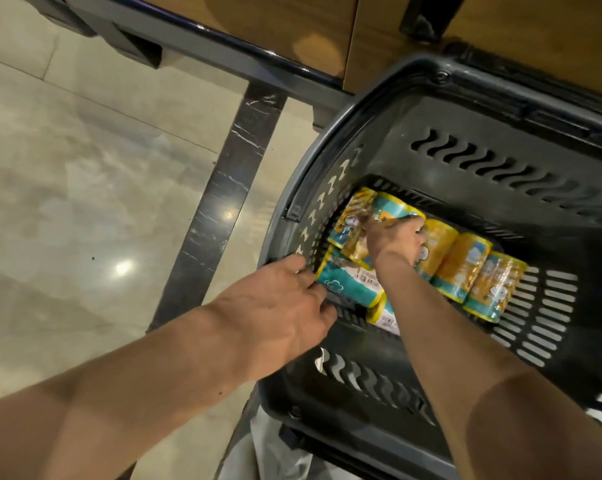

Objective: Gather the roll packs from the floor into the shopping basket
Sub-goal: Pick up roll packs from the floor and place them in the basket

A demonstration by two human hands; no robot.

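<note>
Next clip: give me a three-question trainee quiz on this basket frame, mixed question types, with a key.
1. True or false: roll packs lie on the floor of the shopping basket.
2. Which hand reaches deepest into the basket: A) left hand B) right hand?
3. Fill in: the left hand's fingers touch the pack with the ____ label.

Key: 1 true; 2 B; 3 barcode.
</note>
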